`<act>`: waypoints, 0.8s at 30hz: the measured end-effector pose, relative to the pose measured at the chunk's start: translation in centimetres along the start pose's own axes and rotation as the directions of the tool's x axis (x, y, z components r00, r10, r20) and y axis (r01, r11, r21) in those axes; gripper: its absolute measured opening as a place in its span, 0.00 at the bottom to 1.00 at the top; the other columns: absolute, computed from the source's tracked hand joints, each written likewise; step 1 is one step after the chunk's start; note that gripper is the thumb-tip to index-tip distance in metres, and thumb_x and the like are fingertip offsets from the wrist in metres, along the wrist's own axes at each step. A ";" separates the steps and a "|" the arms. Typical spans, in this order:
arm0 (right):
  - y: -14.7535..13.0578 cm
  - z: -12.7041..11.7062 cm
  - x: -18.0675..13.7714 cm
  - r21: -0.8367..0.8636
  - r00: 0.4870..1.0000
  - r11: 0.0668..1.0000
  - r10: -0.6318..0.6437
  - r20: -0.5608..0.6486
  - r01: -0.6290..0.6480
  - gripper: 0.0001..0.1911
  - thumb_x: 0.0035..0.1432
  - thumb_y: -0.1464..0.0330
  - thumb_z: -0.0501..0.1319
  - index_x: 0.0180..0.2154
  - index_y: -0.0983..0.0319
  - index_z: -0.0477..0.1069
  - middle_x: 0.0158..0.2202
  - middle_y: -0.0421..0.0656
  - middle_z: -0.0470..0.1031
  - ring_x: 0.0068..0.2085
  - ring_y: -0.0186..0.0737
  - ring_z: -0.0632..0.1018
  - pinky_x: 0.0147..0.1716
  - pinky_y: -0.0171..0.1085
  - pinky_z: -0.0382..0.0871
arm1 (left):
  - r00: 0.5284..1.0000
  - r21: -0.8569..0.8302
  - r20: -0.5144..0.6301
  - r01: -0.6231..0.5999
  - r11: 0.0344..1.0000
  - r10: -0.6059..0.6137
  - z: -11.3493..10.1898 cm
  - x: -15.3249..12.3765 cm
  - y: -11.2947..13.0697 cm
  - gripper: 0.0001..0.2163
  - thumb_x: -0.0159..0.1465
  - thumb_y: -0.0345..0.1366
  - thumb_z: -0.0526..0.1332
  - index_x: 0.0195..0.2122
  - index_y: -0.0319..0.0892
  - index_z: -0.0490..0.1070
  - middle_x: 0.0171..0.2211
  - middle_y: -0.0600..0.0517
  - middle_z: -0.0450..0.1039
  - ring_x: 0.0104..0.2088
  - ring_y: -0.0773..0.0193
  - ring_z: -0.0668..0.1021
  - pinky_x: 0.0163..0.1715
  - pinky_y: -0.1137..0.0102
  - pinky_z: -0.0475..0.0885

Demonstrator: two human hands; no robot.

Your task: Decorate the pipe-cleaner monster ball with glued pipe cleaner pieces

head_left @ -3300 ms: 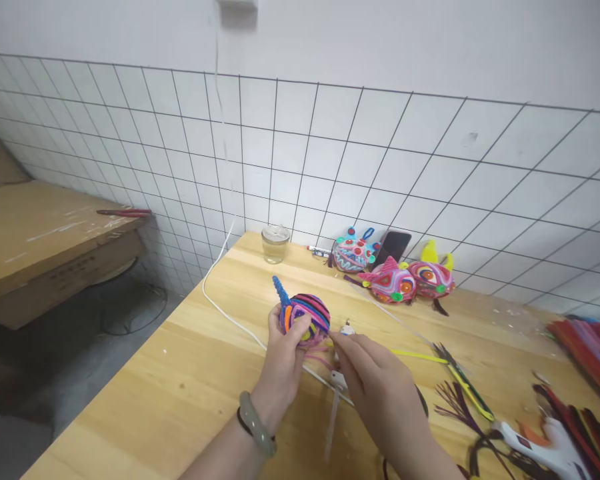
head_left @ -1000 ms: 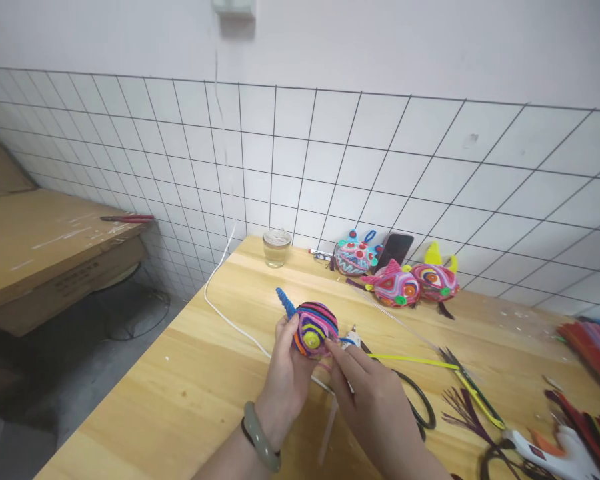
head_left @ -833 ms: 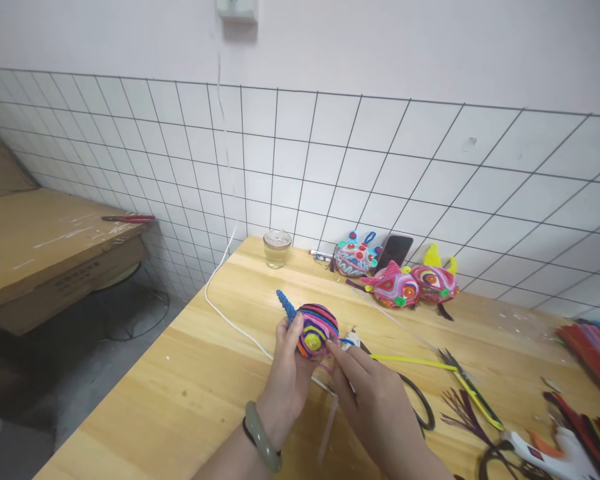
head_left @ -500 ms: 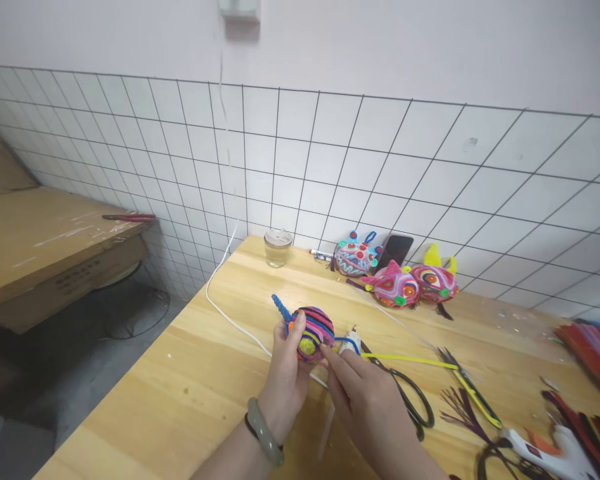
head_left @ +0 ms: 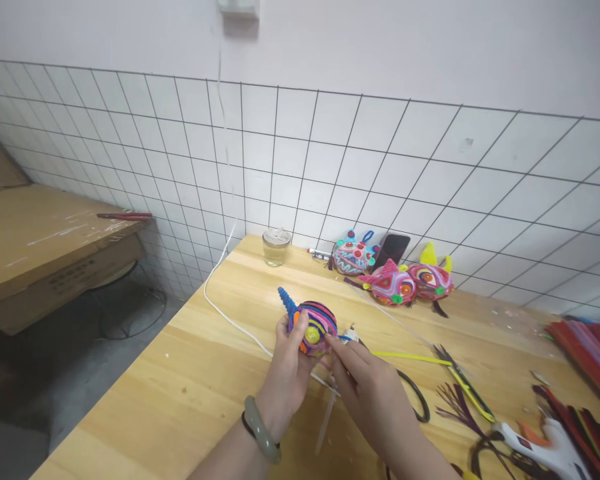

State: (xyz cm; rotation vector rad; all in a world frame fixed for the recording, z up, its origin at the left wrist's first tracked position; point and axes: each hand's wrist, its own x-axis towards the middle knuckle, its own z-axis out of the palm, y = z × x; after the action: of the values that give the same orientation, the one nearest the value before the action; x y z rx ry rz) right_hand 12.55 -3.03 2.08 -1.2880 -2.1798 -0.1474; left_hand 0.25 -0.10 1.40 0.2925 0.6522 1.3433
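Note:
My left hand (head_left: 291, 357) is wrapped round a small round ornament (head_left: 320, 313) covered in coiled, many-coloured pipe cleaner stripes, its thumb pressed on the front. The ornament has a yellow disc, orange patches and a blue twisted horn (head_left: 287, 303) pointing up and left. At its right edge, the closed fingers of my right hand (head_left: 365, 377) pinch a blue pipe cleaner (head_left: 346, 338), whose free end shows past the fingertips. The right thumb is mostly hidden. Beyond the fingers, a yellow pipe cleaner (head_left: 413, 357) lies on the wooden table (head_left: 190, 387).
Along the wall stand a glass of liquid (head_left: 276, 248), finished ornaments (head_left: 393, 283) and a phone (head_left: 391, 250). To the right lie scissors (head_left: 416, 393), tweezers (head_left: 463, 383), purple strands (head_left: 457, 403), a white glue gun (head_left: 540, 443) and red pipe cleaners (head_left: 587, 350). A white cord (head_left: 230, 320) crosses the left side.
Both hands and the ornament have shifted very slightly right and up. The right fingertips still sit at the ornament's right edge.

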 end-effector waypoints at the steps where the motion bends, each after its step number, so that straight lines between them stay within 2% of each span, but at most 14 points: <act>1: 0.0 -0.1 0.0 0.007 1.000 1.000 0.004 -0.001 -0.004 0.16 0.62 0.73 0.49 0.47 0.66 0.72 0.27 0.45 0.74 0.25 0.37 0.75 0.23 0.33 0.67 | 1.000 0.012 0.006 -0.005 1.000 0.005 0.0 0.0 0.0 0.15 0.53 0.42 0.67 0.36 0.43 0.63 0.30 0.53 0.73 0.28 0.66 0.75 0.30 0.70 0.70; 4: -0.2 -0.2 -0.1 -0.003 1.000 1.000 -0.015 -0.014 0.015 0.16 0.62 0.74 0.49 0.46 0.67 0.72 0.28 0.45 0.75 0.26 0.38 0.76 0.23 0.33 0.67 | 1.000 0.058 0.024 -0.018 0.998 0.017 -0.1 0.0 -0.2 0.16 0.52 0.34 0.68 0.38 0.44 0.62 0.31 0.55 0.72 0.29 0.67 0.75 0.33 0.70 0.70; 10: -0.9 -0.3 -0.2 -0.048 0.999 0.998 -0.030 0.017 0.031 0.16 0.63 0.72 0.49 0.46 0.66 0.72 0.27 0.45 0.75 0.24 0.40 0.76 0.21 0.35 0.66 | 1.000 0.116 -0.004 -0.031 0.993 0.031 -0.3 0.0 -0.3 0.19 0.50 0.32 0.68 0.40 0.45 0.61 0.30 0.55 0.71 0.28 0.67 0.75 0.32 0.70 0.69; 15: -0.9 -1.4 -0.2 0.203 0.996 0.976 0.061 0.066 -0.073 0.14 0.64 0.70 0.51 0.48 0.63 0.70 0.31 0.45 0.77 0.31 0.38 0.78 0.29 0.34 0.71 | 0.995 0.149 -0.004 -0.093 0.985 0.095 -0.6 0.4 -0.2 0.18 0.51 0.32 0.66 0.41 0.44 0.61 0.30 0.55 0.71 0.27 0.68 0.75 0.31 0.70 0.69; 19: 0.4 -3.2 -1.2 0.284 0.984 0.942 0.172 0.055 -0.180 0.13 0.64 0.66 0.53 0.47 0.62 0.71 0.37 0.47 0.78 0.38 0.39 0.78 0.36 0.33 0.73 | 0.985 0.153 -0.014 -0.168 0.974 0.172 -0.9 1.0 0.3 0.18 0.51 0.35 0.67 0.41 0.43 0.63 0.30 0.55 0.71 0.28 0.68 0.75 0.34 0.68 0.71; 22: 2.2 -4.2 -3.1 0.230 0.969 0.941 0.237 0.071 -0.247 0.13 0.63 0.66 0.53 0.44 0.61 0.72 0.41 0.47 0.78 0.41 0.40 0.79 0.38 0.32 0.74 | 0.979 0.184 -0.062 -0.179 0.966 0.193 -1.2 1.5 0.9 0.20 0.50 0.35 0.67 0.42 0.44 0.63 0.31 0.55 0.70 0.30 0.68 0.74 0.34 0.69 0.71; 24: 3.5 -4.4 -4.8 0.169 0.964 0.953 0.234 0.123 -0.252 0.12 0.62 0.65 0.54 0.44 0.61 0.73 0.40 0.46 0.79 0.39 0.40 0.80 0.35 0.30 0.75 | 0.979 0.205 -0.092 -0.162 0.965 0.183 -1.4 1.7 1.1 0.20 0.51 0.35 0.67 0.43 0.45 0.62 0.32 0.55 0.70 0.30 0.68 0.74 0.33 0.69 0.71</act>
State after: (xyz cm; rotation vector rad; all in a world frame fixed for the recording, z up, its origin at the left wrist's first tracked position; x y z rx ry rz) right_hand 19.04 -6.53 2.38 -1.4696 -2.0404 0.2180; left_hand -1.28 1.53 0.48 0.4456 0.8713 1.4714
